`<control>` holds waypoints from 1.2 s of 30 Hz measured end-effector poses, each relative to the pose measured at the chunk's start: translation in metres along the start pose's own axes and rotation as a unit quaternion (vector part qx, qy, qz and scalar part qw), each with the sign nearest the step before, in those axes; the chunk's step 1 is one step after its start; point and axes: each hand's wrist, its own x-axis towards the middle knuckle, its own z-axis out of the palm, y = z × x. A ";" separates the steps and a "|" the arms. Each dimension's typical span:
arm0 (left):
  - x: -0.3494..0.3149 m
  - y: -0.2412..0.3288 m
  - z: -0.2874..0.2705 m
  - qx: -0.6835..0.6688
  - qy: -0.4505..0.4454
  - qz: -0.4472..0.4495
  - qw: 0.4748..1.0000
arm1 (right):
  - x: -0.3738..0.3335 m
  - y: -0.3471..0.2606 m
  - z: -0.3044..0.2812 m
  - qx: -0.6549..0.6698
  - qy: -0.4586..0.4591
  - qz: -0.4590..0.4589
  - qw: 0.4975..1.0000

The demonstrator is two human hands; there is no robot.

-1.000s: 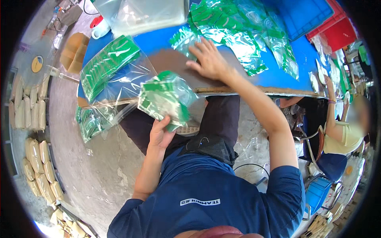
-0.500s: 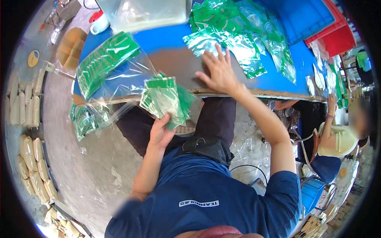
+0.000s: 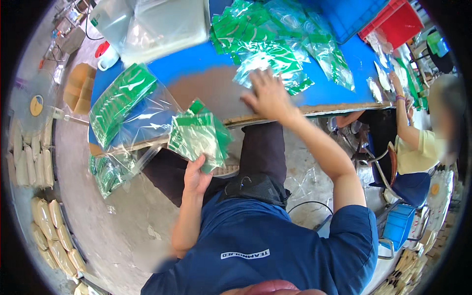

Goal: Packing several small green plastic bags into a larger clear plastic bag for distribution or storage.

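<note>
My left hand (image 3: 197, 176) grips the lower end of a fanned bunch of green-and-clear plastic bags (image 3: 194, 135), held above my lap just off the table's front edge. My right hand (image 3: 271, 98), slightly blurred, reaches over the table with its fingers spread and nothing in them. Its fingertips overlap the near edge of a loose pile of shiny green-and-clear plastic bags (image 3: 268, 59); whether they touch it I cannot tell. On the left, a large clear bag holding a row of green packets (image 3: 125, 101) lies on the tabletop.
The blue table (image 3: 169, 64) has a worn brown patch before me. At its back stand a clear plastic-covered bin (image 3: 169, 29), a blue crate (image 3: 339, 14) and a red crate (image 3: 400, 24). A white-and-red mug (image 3: 107, 56) sits back left. A co-worker (image 3: 415, 152) sits at right.
The whole view has shifted and turned a little. My right hand's fingertips now lie over the edge of the bag pile. My left hand keeps its hold on the bunch.
</note>
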 end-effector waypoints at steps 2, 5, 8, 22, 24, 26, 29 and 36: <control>0.001 0.002 0.006 0.021 -0.003 0.004 1.000 | -0.020 -0.028 -0.012 0.179 -0.020 -0.141 0.974; 0.013 0.006 0.015 0.040 0.007 0.005 0.999 | -0.018 -0.038 -0.015 0.426 -0.136 -0.224 0.866; 0.013 0.008 0.016 0.053 0.014 0.006 0.998 | 0.014 0.001 -0.025 0.309 0.053 -0.010 0.950; 0.009 0.002 0.006 -0.013 -0.106 0.014 0.994 | -0.041 -0.082 -0.034 0.731 -0.013 0.190 0.655; 0.015 0.001 -0.009 -0.020 0.009 -0.008 1.000 | -0.021 -0.064 -0.036 0.521 -0.105 0.046 0.846; 0.018 0.000 0.005 -0.006 -0.001 -0.004 1.000 | 0.013 -0.013 -0.021 0.325 0.171 -0.016 0.930; 0.010 -0.005 0.011 0.038 -0.045 0.001 0.998 | 0.027 0.067 0.012 0.042 0.098 0.076 0.991; 0.002 -0.011 -0.017 -0.027 0.016 0.005 0.999 | -0.014 -0.055 -0.017 0.193 -0.012 -0.048 0.980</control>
